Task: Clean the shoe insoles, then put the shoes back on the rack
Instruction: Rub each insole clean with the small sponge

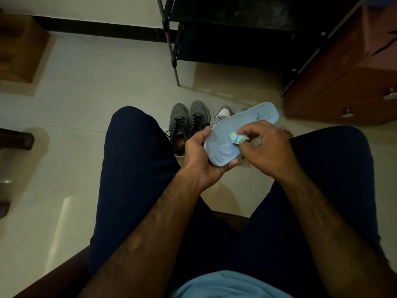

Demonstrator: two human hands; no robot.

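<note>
Seated, both forearms reach forward between the knees. The left hand (198, 155) cups the heel end of a pale blue insole (238, 127), fingers curled around its edge. The right hand (268, 147) pinches a small green cloth (237, 138) against it. Grey sneakers (189, 123) stand on the floor (86, 104) before the black shoe rack (225, 39).

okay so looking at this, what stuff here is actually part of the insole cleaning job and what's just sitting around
Part of the job:
light blue insole, gripped in the left hand
small green cloth, pinched in the right hand
dark grey shoes on the floor
light grey shoes, mostly hidden behind the insole
black shoe rack

Just lying about:
wooden drawer unit
brown wooden piece, far left
</note>
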